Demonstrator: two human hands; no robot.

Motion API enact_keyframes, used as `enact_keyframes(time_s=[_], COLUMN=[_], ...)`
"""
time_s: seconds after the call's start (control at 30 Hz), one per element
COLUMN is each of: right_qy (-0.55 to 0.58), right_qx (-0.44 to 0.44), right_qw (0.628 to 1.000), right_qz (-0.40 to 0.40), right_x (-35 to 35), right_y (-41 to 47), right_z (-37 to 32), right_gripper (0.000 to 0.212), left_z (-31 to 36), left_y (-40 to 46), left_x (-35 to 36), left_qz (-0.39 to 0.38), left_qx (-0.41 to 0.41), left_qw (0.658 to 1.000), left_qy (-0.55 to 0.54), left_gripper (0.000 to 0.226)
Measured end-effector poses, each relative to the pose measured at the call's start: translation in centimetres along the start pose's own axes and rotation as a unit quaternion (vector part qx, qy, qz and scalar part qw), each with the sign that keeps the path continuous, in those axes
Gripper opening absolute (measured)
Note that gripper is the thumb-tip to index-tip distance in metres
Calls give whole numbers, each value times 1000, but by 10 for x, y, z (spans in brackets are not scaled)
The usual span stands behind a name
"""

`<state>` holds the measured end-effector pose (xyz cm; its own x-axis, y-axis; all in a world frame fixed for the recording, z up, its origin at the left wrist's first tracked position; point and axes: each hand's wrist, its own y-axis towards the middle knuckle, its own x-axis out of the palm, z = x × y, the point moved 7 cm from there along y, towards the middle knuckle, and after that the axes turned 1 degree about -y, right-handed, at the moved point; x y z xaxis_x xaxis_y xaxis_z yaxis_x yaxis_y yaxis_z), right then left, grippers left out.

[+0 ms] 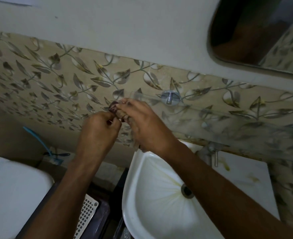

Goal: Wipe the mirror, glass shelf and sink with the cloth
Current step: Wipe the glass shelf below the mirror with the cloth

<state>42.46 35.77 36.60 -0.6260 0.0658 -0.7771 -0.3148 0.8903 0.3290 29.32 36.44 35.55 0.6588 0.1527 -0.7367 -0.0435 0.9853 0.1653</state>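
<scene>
Both hands bunch the cloth (116, 110) at the shelf's (143, 97) left end: left hand (99, 128) pinching, right hand (142, 125) gripping. Next, probably a sweep rightward along the glass.

Both arms reach up and forward. The left hand (100, 125) and right hand (143, 121) are close together, fingers curled, pinching.

A home bathroom: white sink (147, 195) at lower centre, mirror (256, 31) upper right, leaf-patterned wall tiles (56, 80), toilet cistern (13, 192) lower left.
</scene>
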Motion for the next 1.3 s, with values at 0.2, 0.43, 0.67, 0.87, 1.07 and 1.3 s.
enact_keyframes(time_s=[0.2, 0.43, 0.67, 0.87, 1.07, 1.3], right_qy=[-50, -95, -53, -161, -140, -177], right_qx=[115, 222, 212, 337, 260, 345], right_qw=[985, 946, 965, 895, 936, 883], right_qz=[122, 217, 143, 243, 192, 265], right_x=[-54, -90, -94, -154, -137, -179], right_y=[-44, -88, -80, -149, -142, -180], right_z=[48, 84, 85, 135, 116, 151], right_gripper=[45, 39, 49, 41, 44, 39], left_z=[10, 58, 98, 105, 116, 154], left_y=[-1, -2, 4, 14, 9, -8], left_x=[3, 24, 45, 59, 72, 96], left_qz=[14, 13, -13, -37, -68, -93], left_qx=[12, 134, 202, 214, 225, 291], left_qw=[1000, 991, 979, 976, 972, 952], left_qy=[-13, 4, 4, 7, 4, -15], left_gripper=[37, 27, 24, 23, 24, 23])
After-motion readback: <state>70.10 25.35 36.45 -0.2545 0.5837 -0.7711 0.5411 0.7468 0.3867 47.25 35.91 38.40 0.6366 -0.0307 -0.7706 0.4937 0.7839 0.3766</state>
